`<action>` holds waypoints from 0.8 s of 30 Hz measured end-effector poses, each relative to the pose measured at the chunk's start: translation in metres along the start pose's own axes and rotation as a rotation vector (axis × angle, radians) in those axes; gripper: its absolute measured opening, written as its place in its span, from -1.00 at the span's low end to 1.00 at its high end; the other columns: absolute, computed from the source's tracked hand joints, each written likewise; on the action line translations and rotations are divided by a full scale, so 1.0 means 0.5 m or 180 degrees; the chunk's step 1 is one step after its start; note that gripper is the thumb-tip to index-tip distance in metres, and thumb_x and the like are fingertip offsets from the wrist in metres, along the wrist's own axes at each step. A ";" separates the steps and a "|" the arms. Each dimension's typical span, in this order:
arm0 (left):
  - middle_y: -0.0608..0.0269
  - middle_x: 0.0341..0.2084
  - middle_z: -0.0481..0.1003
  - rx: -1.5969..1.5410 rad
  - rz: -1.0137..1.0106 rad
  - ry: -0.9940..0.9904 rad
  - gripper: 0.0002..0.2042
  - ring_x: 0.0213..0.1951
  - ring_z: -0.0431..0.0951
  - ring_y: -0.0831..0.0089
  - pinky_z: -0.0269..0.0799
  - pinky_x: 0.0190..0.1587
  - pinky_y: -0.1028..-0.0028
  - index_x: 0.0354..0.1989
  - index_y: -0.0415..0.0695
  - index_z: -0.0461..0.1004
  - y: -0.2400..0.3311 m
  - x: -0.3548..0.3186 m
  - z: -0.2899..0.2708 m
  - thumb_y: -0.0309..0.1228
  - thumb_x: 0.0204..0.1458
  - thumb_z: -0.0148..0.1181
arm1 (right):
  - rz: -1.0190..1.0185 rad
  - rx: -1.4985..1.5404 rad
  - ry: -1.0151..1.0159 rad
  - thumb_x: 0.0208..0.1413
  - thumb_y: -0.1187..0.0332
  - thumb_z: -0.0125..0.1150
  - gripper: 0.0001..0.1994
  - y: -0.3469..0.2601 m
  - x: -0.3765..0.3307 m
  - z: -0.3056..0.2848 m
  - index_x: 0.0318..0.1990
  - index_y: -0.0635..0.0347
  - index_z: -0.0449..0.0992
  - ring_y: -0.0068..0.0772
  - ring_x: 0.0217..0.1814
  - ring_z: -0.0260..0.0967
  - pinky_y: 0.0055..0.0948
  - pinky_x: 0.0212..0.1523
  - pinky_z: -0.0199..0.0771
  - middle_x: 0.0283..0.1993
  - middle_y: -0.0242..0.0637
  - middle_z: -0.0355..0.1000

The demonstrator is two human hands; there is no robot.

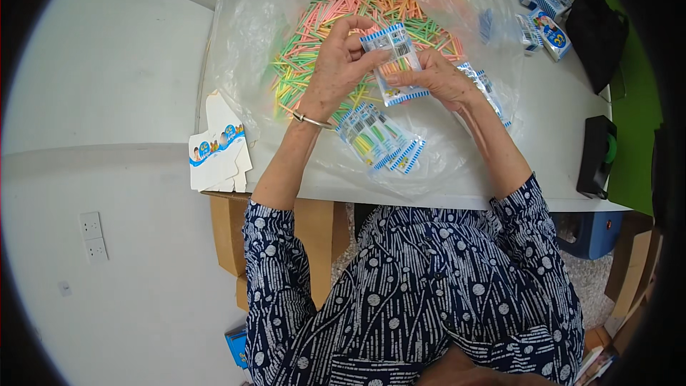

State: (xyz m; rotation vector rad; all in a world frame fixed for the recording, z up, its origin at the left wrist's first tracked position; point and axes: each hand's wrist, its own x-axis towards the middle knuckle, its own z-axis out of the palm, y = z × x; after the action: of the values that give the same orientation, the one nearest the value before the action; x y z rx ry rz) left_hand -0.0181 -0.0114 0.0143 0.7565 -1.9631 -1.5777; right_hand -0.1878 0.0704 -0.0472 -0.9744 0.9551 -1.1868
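Flat clear packet (394,63) of thin coloured sticks, pinched by both left hand (341,70) and right hand (437,78).

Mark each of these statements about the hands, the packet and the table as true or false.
1. Both hands hold one small clear packet with blue striped ends. True.
2. The left hand wears a metal bangle at the wrist. True.
3. The loose coloured sticks lie in a cardboard box. False: they lie on a clear plastic sheet.
4. The right hand rests flat on the table. False: it grips the packet.
5. Filled packets lie below the hands. True.
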 end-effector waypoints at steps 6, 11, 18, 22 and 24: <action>0.21 -0.23 0.52 0.0072 0.0067 -0.0046 -0.57 -0.27 0.52 0.60 0.44 -0.21 0.61 0.03 -0.21 0.26 -0.007 -0.001 0.000 -0.51 0.00 0.27 | 0.0286 -0.0134 -0.0085 -0.11 0.15 0.43 -0.61 -0.014 -0.010 -0.002 -0.19 0.24 0.56 -0.56 -0.23 0.47 -0.46 -0.30 0.49 -0.28 -0.32 0.53; 0.28 -0.26 0.51 0.0470 0.0167 -0.0122 -0.64 -0.30 0.49 0.65 0.41 -0.26 0.66 -0.03 -0.20 0.33 -0.015 -0.009 -0.003 -0.51 -0.01 0.27 | 0.0576 -0.0213 -0.0221 -0.04 0.19 0.40 -0.70 -0.009 -0.018 -0.001 -0.23 0.19 0.60 -0.64 -0.29 0.44 -0.56 -0.27 0.41 -0.34 -0.42 0.53; 0.34 -0.25 0.48 0.0273 -0.0455 -0.0099 -0.65 -0.24 0.47 0.64 0.40 -0.20 0.61 -0.06 -0.22 0.35 -0.024 -0.109 -0.057 -0.49 -0.02 0.29 | -0.0159 -0.1715 0.0748 0.07 0.22 0.24 -0.67 -0.040 -0.111 -0.047 -0.19 0.38 0.53 -0.45 -0.22 0.40 -0.51 -0.15 0.36 -0.20 -0.29 0.52; 0.21 -0.21 0.46 0.0824 -0.0533 0.0002 -0.58 -0.17 0.47 0.45 0.41 -0.19 0.50 -0.02 -0.24 0.33 -0.082 -0.190 -0.053 -0.40 -0.04 0.31 | -0.0477 -0.3770 0.2007 0.05 0.23 0.24 -0.67 0.002 -0.186 -0.082 -0.16 0.34 0.50 -0.20 -0.12 0.38 -0.35 -0.07 0.36 -0.11 -0.16 0.43; 0.12 -0.14 0.44 0.1411 -0.0485 0.0053 -0.54 -0.10 0.46 0.32 0.41 -0.11 0.41 0.00 -0.25 0.31 -0.092 -0.209 -0.044 -0.39 -0.07 0.31 | -0.0458 -0.4316 0.2168 0.03 0.24 0.24 -0.66 0.036 -0.190 -0.086 -0.13 0.33 0.49 -0.13 -0.07 0.36 -0.30 -0.05 0.36 -0.08 -0.12 0.38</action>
State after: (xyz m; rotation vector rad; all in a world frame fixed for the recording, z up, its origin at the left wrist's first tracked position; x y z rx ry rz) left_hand 0.0769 0.0382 -0.0307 1.1096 -2.3212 -1.2164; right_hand -0.2351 0.1620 -0.0697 -1.7127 2.4120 -0.8938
